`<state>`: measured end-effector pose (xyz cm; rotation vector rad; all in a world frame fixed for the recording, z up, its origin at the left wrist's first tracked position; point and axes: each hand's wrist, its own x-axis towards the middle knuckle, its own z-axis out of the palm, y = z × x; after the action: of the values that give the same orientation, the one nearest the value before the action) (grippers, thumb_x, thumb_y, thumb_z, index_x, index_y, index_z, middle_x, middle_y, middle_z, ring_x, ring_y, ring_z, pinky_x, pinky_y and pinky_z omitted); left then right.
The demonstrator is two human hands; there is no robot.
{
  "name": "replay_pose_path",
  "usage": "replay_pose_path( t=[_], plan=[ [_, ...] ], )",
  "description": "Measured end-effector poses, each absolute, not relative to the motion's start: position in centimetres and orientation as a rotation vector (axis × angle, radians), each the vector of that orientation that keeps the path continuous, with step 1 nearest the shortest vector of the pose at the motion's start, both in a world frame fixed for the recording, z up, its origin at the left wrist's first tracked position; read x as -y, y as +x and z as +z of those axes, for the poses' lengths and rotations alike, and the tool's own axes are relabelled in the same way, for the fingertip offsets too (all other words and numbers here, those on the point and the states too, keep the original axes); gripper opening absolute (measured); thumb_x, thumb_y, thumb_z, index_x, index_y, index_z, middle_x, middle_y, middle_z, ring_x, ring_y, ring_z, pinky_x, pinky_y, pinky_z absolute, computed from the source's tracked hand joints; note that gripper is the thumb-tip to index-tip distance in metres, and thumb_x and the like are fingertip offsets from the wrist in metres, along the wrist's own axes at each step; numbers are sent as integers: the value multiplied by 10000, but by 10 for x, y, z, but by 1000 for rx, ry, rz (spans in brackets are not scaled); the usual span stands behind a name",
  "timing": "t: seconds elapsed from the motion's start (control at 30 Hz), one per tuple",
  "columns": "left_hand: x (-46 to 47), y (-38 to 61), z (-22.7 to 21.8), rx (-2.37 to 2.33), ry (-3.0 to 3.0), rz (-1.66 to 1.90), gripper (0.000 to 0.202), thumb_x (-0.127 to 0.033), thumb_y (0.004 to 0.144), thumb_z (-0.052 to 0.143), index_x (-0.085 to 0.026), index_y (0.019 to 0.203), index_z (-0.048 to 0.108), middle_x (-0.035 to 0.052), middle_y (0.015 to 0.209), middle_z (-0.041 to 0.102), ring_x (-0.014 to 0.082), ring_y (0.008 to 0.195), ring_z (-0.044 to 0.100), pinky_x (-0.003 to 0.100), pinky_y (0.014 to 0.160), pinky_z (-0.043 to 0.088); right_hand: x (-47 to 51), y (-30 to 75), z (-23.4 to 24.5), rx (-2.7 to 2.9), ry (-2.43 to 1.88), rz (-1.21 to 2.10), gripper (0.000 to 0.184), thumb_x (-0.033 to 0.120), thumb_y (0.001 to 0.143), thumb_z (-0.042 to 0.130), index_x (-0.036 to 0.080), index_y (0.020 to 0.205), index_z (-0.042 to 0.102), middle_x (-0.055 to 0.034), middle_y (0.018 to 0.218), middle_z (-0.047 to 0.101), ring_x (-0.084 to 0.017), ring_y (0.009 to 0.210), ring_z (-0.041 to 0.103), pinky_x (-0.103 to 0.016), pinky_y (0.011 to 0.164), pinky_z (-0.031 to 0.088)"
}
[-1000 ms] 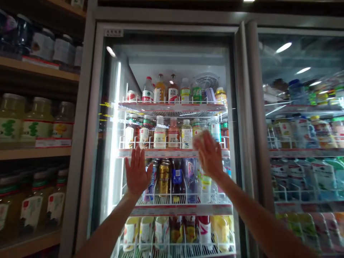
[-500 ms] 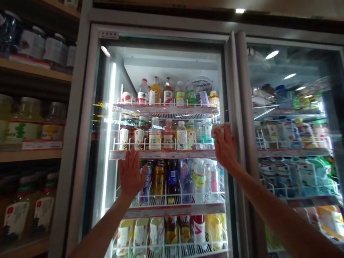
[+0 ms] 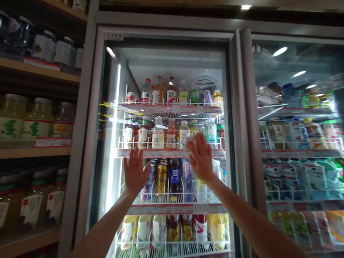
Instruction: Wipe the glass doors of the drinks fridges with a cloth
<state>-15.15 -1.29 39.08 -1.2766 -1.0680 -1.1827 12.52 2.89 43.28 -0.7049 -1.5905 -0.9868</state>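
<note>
My left hand (image 3: 135, 174) lies flat on the glass door (image 3: 172, 55) of a lit drinks fridge, fingers spread and holding nothing. Further right, at about the height of the second shelf, my right hand (image 3: 202, 159) presses a pale cloth (image 3: 192, 141) against the same pane. Motion blurs the cloth and these fingers, and the palm hides part of the cloth. Behind the glass, bottles and cans stand on wire-fronted shelves, among them a gold can (image 3: 162, 179) and a dark bottle with a blue label (image 3: 174, 177).
A vertical door handle (image 3: 245, 107) runs beside the right edge of the pane. Another glass-fronted fridge (image 3: 292, 154) holding drinks stands to the right. On the left, wooden shelves (image 3: 34, 152) carry jars and juice bottles.
My right hand has swept the cloth leftward from the pane's right edge toward its middle. My left hand stays flat on the glass. The view has shifted slightly.
</note>
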Motion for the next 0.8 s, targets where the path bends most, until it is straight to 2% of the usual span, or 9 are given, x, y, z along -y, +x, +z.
replay_pose_path(
  t=[0.1, 0.17, 0.3, 0.43, 0.5, 0.63, 0.67, 0.8],
  plan=[
    [12, -153, 390, 1078, -1264, -1151, 630, -373, 931, 368, -198, 1473, 99, 143, 1501, 251, 261, 1405, 174, 503, 1123, 149, -21, 115, 427, 1952, -465, -1156, 478, 309, 886, 442, 336, 1360, 387, -15, 1534, 202, -227, 1420, 139, -471, 1126, 185],
    [11, -153, 389, 1087, -1256, -1140, 619, -371, 934, 358, -187, 1472, 111, 148, 1497, 259, 258, 1407, 167, 495, 1126, 140, -23, 118, 442, 1831, -597, -1119, 459, 299, 901, 406, 318, 1358, 390, -19, 1538, 187, -230, 1417, 145, -492, 1122, 176],
    [12, -154, 388, 1093, -1248, -1145, 603, -380, 932, 360, -171, 1464, 169, 157, 1479, 302, 263, 1405, 178, 491, 1129, 135, -28, 116, 478, 1444, -864, -912, 481, 322, 911, 362, 224, 1382, 375, -96, 1547, 114, -297, 1419, 95, -551, 1087, 194],
    [21, -160, 406, 1076, -1280, -1078, 554, -384, 929, 361, -183, 1435, 259, 146, 1458, 355, 263, 1389, 237, 489, 1120, 174, -29, 106, 472, 1889, -520, -1191, 497, 346, 896, 400, 307, 1389, 350, -33, 1549, 138, -242, 1425, 99, -486, 1118, 179],
    [26, -161, 425, 1082, -1289, -1065, 533, -379, 935, 333, -180, 1426, 276, 140, 1460, 353, 258, 1389, 240, 487, 1111, 205, -31, 111, 482, 1890, -519, -1218, 480, 321, 904, 376, 318, 1384, 350, -25, 1543, 167, -224, 1419, 134, -484, 1110, 203],
    [28, -157, 465, 1162, -1290, -1070, 531, -383, 932, 315, -159, 1413, 304, 144, 1489, 291, 274, 1396, 213, 514, 1096, 232, -35, 115, 523, 1348, -909, -876, 507, 324, 916, 319, 171, 1399, 343, -143, 1534, 142, -324, 1411, 112, -573, 1059, 237],
    [26, -155, 472, 1183, -1308, -1053, 531, -384, 928, 323, -157, 1407, 318, 143, 1492, 285, 281, 1395, 215, 521, 1094, 233, -34, 109, 528, 1318, -924, -851, 513, 344, 914, 329, 166, 1395, 351, -150, 1532, 146, -332, 1411, 104, -572, 1061, 237],
    [21, -149, 479, 1215, -1333, -1025, 541, -391, 920, 340, -141, 1399, 339, 143, 1486, 298, 286, 1390, 228, 525, 1094, 240, -27, 80, 517, 1737, -626, -1115, 485, 397, 895, 408, 290, 1367, 381, -59, 1532, 196, -263, 1415, 136, -494, 1103, 225]
  ],
)
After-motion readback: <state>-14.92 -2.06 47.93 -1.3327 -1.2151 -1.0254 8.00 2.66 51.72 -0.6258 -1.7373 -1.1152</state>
